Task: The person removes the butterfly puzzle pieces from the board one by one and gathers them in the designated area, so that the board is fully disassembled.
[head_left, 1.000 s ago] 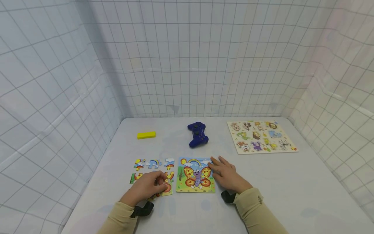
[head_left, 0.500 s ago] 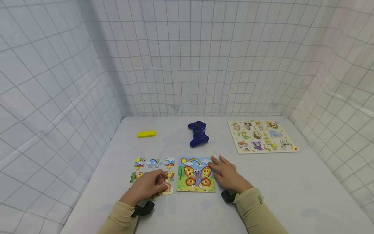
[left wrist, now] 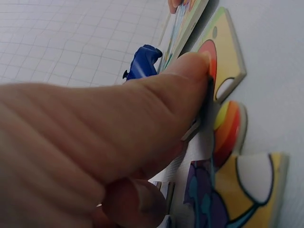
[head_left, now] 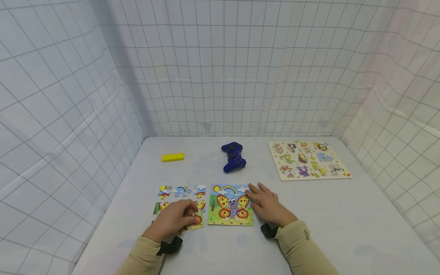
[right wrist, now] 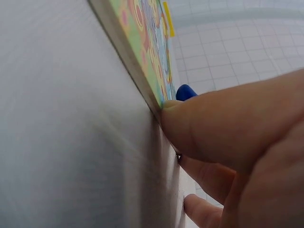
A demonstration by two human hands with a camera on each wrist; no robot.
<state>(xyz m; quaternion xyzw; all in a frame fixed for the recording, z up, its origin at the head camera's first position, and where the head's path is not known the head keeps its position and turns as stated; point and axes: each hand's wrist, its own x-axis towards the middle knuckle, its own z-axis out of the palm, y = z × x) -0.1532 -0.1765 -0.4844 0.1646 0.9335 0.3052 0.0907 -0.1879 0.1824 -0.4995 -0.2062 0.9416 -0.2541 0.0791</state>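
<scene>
At the lower left of the head view, my left hand (head_left: pixel 172 218) bends over several loose jigsaw pieces. Its thumb (left wrist: pixel 187 66) and curled fingers grip a butterfly-wing corner puzzle piece (head_left: pixel 197 222), which lies on the table. The fingertips' contact with it is partly hidden. Other pieces, such as a rainbow piece (head_left: pixel 181 191), lie in rows around and under the hand. Beside them is a square butterfly picture board (head_left: pixel 232 206). My right hand (head_left: pixel 269 206) rests at the board's right side, fingers fairly straight, with the thumb (right wrist: pixel 178 116) touching the edge.
Behind the board lies a dark blue game controller (head_left: pixel 234 157). A yellow block (head_left: pixel 173 157) is at the back left. An animal picture board (head_left: pixel 309 161) occupies the back right of the white table (head_left: pixel 343 221). Grid-patterned cloth walls (head_left: pixel 240 76) surround the back and sides.
The head view has shifted very slightly. My left hand stays at the same corner piece, with barely any finger movement. The right hand and the butterfly board keep their places.
</scene>
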